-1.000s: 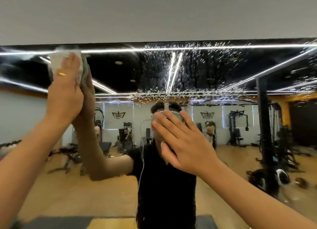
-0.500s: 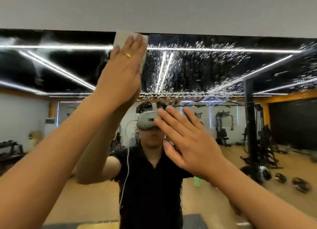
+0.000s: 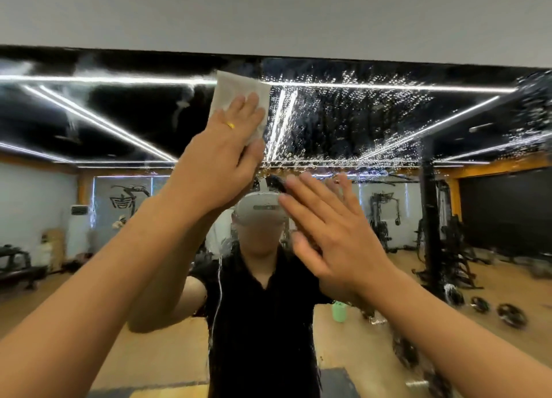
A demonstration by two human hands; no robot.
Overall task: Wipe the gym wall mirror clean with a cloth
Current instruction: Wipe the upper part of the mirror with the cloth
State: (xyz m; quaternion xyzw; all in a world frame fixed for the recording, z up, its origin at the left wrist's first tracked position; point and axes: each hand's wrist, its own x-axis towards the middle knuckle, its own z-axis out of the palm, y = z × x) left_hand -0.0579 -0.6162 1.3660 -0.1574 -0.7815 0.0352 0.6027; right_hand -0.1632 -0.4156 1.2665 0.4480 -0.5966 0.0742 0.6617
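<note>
The left hand (image 3: 221,164) is pressing a folded white cloth (image 3: 239,99) flat against the gym wall mirror (image 3: 388,123). Its fingers are lying straight over the fabric rather than clutching it, probably so the whole palm is spreading pressure near the glass's top edge. Right of that hand, spray droplets (image 3: 358,99) are glinting thickly, so the wet patch there is likely waiting for the cloth; left of it the glass is showing only smears. Below and right of the cloth, the right hand (image 3: 337,236) is spreading open and holding nothing, fingertips seemingly meeting their reflection, probably bracing the reach. Counting: one cloth, one mirror, two hands, one gold ring (image 3: 230,125), droplets beyond counting.
</note>
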